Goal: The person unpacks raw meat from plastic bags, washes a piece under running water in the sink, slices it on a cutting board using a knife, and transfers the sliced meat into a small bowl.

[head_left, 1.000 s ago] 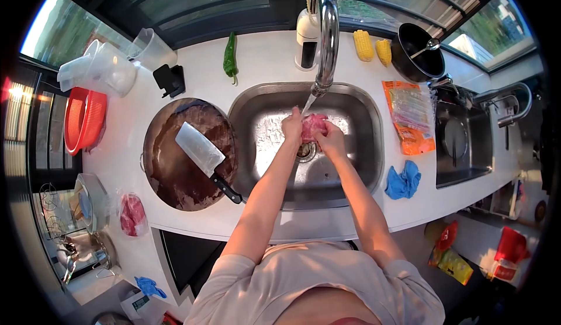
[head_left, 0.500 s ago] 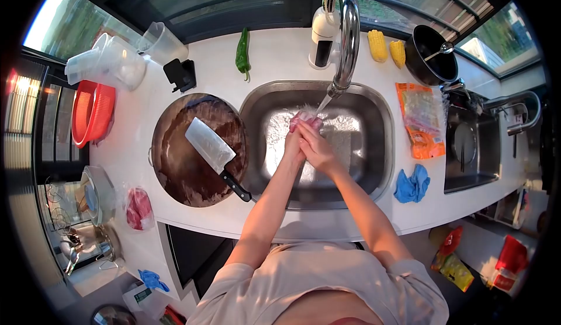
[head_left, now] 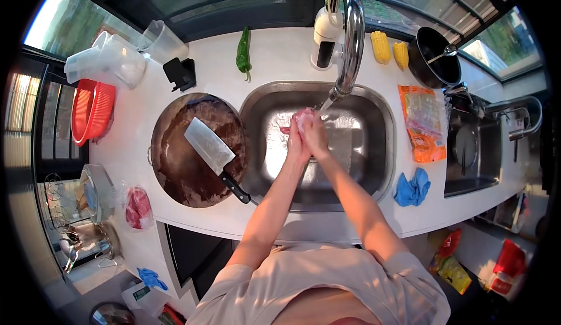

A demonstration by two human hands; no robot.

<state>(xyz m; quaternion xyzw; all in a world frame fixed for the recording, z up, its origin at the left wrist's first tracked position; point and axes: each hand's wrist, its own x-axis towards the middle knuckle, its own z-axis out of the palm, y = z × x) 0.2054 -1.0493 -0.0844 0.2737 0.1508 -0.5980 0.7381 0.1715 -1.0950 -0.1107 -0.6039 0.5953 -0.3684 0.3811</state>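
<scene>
Over the steel sink [head_left: 374, 167], a piece of pink meat [head_left: 304, 116] is held between both hands under the water running from the chrome faucet [head_left: 350, 39]. My left hand [head_left: 296, 144] is closed round the meat from the left and below. From the right, my right hand [head_left: 315, 136] presses on it, close to the stream. A strip of the meat sticks out left of the hands. Left of the sink a cleaver [head_left: 210, 145] lies on a round dark cutting board [head_left: 175, 167], its black handle reaching past the board's edge.
Behind stand a green pepper [head_left: 243, 54], corn pieces [head_left: 380, 47] and a black pot [head_left: 433, 59]. Blue gloves [head_left: 412, 187] and an orange packet [head_left: 423, 120] lie right; a red basket [head_left: 92, 112] and bagged meat [head_left: 138, 207] are at left.
The meat and both hands have come together, after my right hand was apart at the meat's right side. The view has shifted, so the sink sits further right.
</scene>
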